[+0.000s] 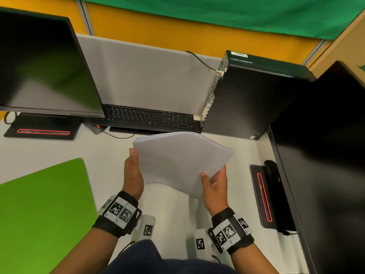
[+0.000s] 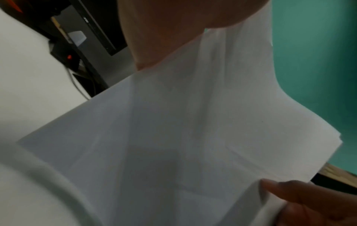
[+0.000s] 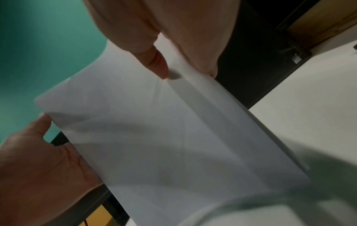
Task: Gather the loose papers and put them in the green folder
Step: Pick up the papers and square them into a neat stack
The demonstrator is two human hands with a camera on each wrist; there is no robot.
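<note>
White bench [image 1: 110, 171] in cubicle, keyboard [image 1: 146, 118] at back. Paper stack [image 1: 177, 161] held above bench centre, left hand [image 1: 133, 175] cupping left edge, right hand [image 1: 214, 184] pinching near corner, likely squaring sheets. Green folder [image 1: 43, 210] lies closed, well left, not yet opened.

I see the stack of papers [image 1: 181, 159] held above the middle of the desk [image 1: 102, 147], my left hand [image 1: 133, 175] on its left edge and my right hand [image 1: 214, 184] at its near right corner. The folder [image 1: 43, 210] lies flat on the desk to the left of the hands, apart from the papers. Behind the papers sits the keyboard [image 1: 146, 117], with a monitor [image 1: 43, 66] to its left, a computer tower [image 1: 252, 95] to its right, and a second monitor [image 1: 325, 155] along the right side.
</note>
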